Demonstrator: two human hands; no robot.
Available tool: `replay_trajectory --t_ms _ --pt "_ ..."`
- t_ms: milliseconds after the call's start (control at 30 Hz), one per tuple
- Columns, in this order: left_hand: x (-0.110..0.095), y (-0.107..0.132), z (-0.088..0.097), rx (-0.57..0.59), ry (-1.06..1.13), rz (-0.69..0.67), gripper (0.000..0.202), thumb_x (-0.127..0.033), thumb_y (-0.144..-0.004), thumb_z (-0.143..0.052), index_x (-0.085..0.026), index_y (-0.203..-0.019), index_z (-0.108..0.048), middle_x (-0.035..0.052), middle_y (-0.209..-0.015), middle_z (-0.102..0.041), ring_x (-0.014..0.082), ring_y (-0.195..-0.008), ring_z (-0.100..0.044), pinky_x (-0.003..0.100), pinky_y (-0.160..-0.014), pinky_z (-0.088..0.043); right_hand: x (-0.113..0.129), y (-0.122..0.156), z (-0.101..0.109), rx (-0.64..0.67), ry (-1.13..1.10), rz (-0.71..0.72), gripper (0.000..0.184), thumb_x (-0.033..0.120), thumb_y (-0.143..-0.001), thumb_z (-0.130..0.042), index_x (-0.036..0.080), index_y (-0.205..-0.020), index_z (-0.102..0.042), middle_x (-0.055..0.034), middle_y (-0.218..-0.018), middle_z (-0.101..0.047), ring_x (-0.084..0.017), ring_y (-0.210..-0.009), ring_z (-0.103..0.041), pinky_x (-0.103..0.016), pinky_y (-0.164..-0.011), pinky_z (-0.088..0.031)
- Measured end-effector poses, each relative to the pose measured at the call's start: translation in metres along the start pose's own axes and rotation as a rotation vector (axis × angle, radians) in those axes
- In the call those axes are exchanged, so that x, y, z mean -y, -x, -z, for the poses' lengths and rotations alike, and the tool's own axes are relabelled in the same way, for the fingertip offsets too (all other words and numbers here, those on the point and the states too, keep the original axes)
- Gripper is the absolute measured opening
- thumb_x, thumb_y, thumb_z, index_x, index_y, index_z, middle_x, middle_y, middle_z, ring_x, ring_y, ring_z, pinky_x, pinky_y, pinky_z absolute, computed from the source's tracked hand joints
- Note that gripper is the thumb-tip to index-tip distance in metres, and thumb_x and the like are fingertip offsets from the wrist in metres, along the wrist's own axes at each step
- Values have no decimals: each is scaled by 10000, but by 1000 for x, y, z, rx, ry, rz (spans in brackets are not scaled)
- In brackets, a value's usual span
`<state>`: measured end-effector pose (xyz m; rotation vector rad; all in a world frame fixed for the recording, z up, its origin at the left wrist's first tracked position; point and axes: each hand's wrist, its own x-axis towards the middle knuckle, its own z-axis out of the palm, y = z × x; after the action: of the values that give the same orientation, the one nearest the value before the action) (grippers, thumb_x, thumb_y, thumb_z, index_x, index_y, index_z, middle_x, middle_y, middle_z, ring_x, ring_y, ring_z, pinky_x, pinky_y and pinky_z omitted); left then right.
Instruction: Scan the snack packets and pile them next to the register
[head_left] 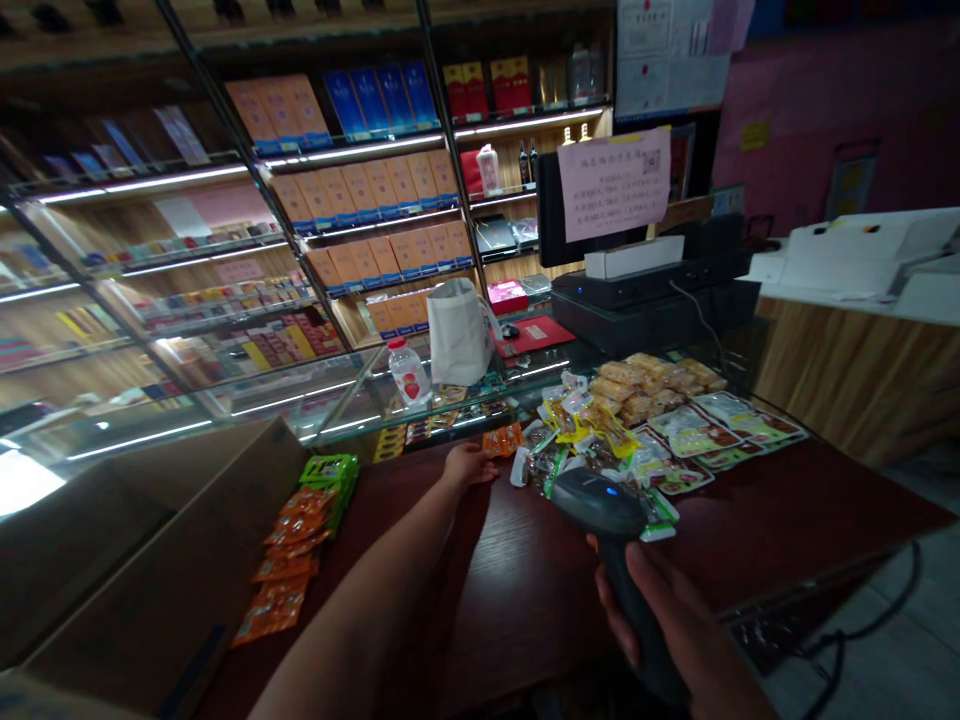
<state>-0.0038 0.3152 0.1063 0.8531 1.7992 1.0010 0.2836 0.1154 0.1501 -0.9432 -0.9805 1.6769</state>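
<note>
My right hand (675, 610) is wrapped round the handle of a dark barcode scanner (600, 500), whose head shows a small blue light and points left over the table. Stretched forward, my left hand (469, 466) is closed at the left edge of an orange snack packet (503, 439); its fingertips are partly hidden. Just right of that packet lies a heap of snack packets with yellow (592, 420) and green trim (544, 460). Several more orange packets (281, 570) lie in a row at the left, with green packets (334, 480) behind them.
An open cardboard box (150, 560) stands at the left. Behind the table, a glass counter bears a bottle (407, 372) and a white bag (457, 335). Bagged tan snacks (645, 385) and flat packets (697, 430) lie at the right, before a cash register (637, 300). Stocked shelves line the back.
</note>
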Motion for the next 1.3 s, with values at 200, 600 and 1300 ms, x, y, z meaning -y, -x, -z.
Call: replay_trajectory --t_ms 200,600,1300 --pt "19 36 34 -119 -294 -159 408 -327 -845 -685 -129 -1185 -577 75 -655 -694 233 -602 -712 329 -609 -575 -9 0 18 2 39 -43 603 745 -797 -576 170 -956 -662 -29 -728 -636 -101 -479 -478 -239 -468 -382" --pt "5 107 215 -557 -1188 -134 285 -269 -887 -510 -95 -1021 -692 243 -1166 -651 366 -1158 -587 414 -970 -434 -1 -3 16 -31 19 -108 663 779 -728 -611 188 -1020 -684 -56 -725 -675 -137 -499 -506 -270 -487 -413" --pt "-7 81 234 -422 -1567 22 380 -365 -891 -483 -94 -1012 -720 249 -1130 -697 355 -1064 -669 381 -799 -527 -9 -5 16 -11 -10 -57 558 722 -791 -609 166 -776 -653 -37 -698 -641 -103 -466 -497 -232 -447 -384"
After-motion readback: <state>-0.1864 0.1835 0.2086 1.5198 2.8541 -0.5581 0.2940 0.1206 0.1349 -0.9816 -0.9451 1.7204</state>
